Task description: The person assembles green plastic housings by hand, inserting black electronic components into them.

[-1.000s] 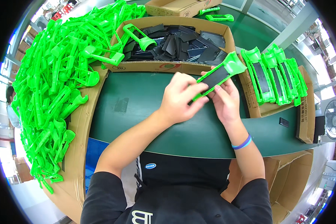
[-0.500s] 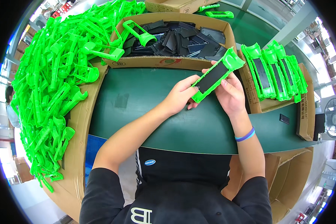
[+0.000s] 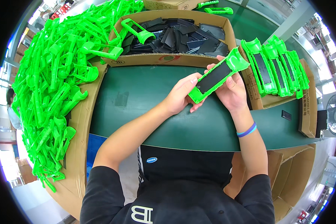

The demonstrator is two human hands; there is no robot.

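Note:
Between my two hands, above the table, I hold a bright green plastic housing (image 3: 235, 62) with a flared end and a black flat panel (image 3: 214, 77) set in its long opening. My left hand (image 3: 182, 95) pinches the narrow lower end, thumb on top. My right hand (image 3: 231, 91) wraps the right long side near the flared end, thumb against the edge and fingertips showing behind. The housing is tilted, its flared end up and to the right. Beyond it, a cardboard box (image 3: 153, 59) holds many loose black panels (image 3: 175, 37), with one green housing (image 3: 143, 36) lying on its left side.
A large heap of green housings (image 3: 52, 86) covers the cardboard (image 3: 80, 123) on my left. At right, several housings with black panels (image 3: 263, 71) stand in rows in a carton (image 3: 254, 98). A small black object (image 3: 286, 115) lies on the green table (image 3: 138, 89). An open carton (image 3: 295, 179) stands below its edge.
The held housing has moved slightly right and down in my hands. My left thumb has shifted off the panel toward the housing's edge. The whole view has shifted a little.

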